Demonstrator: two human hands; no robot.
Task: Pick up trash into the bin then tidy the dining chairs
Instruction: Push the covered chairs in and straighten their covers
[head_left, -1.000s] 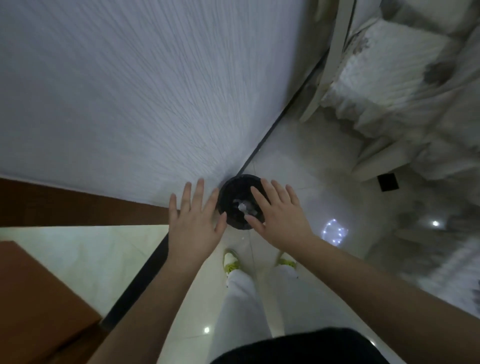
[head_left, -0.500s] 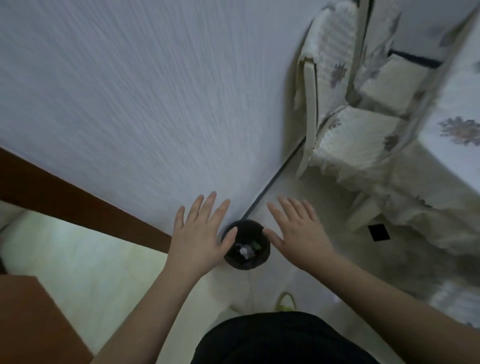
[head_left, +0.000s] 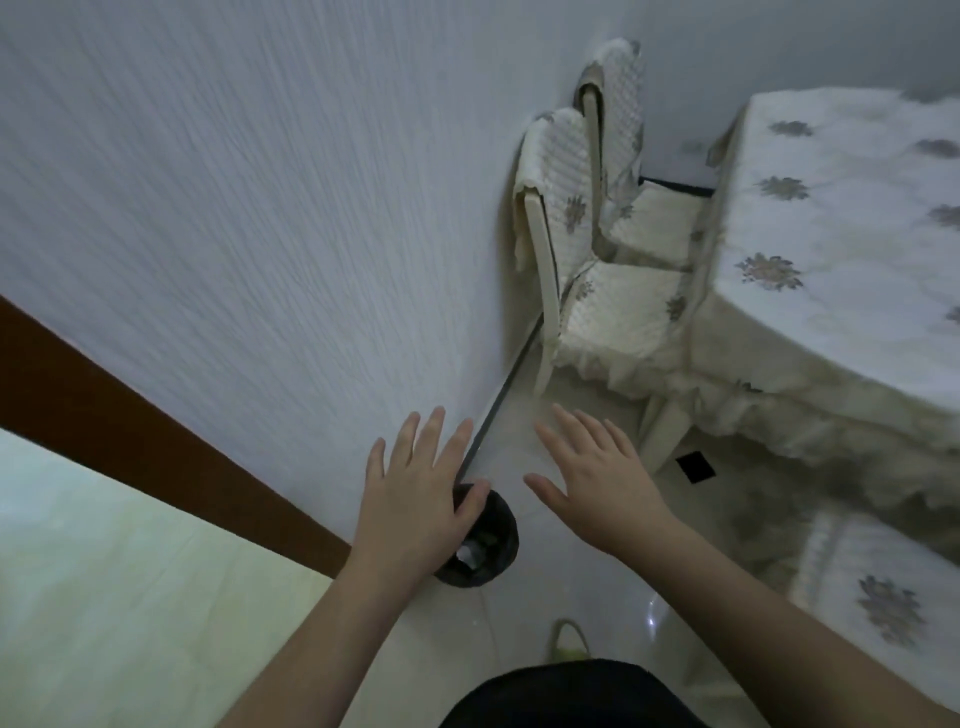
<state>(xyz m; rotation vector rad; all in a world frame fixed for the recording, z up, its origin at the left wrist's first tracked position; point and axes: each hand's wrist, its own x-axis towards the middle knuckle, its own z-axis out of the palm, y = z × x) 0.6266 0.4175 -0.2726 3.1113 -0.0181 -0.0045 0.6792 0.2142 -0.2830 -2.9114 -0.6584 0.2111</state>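
Both hands hang empty over the floor, the left hand (head_left: 415, 499) and the right hand (head_left: 597, 488) each with fingers straight and loosely spread, pinching nothing. The one black bin (head_left: 480, 540) stands on the floor against the wall, partly under the left hand, with some trash visible inside it. The trash step looks finished, so the chairs come next: best to take a chair by the top of its back with both hands and slide it squarely in without dragging the cloth. Two covered chairs (head_left: 613, 306) stand by the wall beside one cloth-draped counter (head_left: 831, 249); a third cushioned seat (head_left: 883, 597) shows at lower right.
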